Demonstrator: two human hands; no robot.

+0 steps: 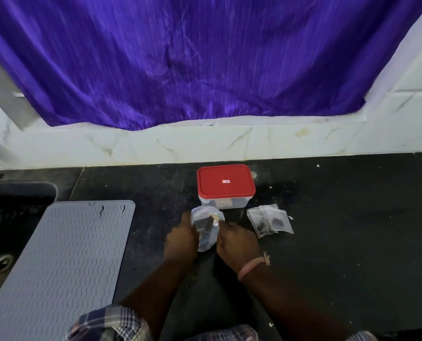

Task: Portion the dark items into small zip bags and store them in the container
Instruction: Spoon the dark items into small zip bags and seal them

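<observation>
label (226, 181) on lid (226, 179): unreadable.

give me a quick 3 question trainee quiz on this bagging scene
1. True or false: the red lid is on the clear rectangular plastic container.
2. What do the left hand and right hand hold between them? A) a clear plastic bag B) a metal spoon C) the grey mat
3. On which side of the hands do the small filled zip bags lie on the black stone counter?

Key: 1 true. 2 A, the clear plastic bag. 3 the right.
</observation>
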